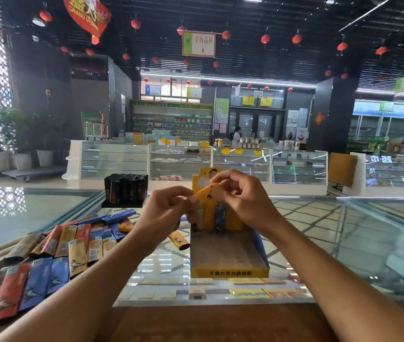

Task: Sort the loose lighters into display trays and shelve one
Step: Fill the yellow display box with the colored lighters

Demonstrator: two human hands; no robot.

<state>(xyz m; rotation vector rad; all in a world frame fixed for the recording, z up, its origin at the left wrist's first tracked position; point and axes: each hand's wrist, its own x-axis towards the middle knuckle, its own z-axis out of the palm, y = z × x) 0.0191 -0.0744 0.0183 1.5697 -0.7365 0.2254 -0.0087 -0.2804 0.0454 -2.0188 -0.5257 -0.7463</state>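
Both hands hold one orange lighter (204, 193) above the yellow display tray (229, 272) in the middle of the glass counter. My left hand (166, 208) pinches its lower end, my right hand (240, 193) grips its upper end. A few lighters (217, 218) stand upright at the tray's back. One orange lighter (178, 240) lies on the glass just left of the tray. A heap of loose lighters (48, 255) in orange, red, blue and brown spreads over the counter at left.
A black tray packed with dark lighters (125, 190) stands at the counter's far edge, left of centre. Glass showcases and shop shelves (171, 119) fill the background. The counter's wooden front edge (220, 322) runs along the bottom.
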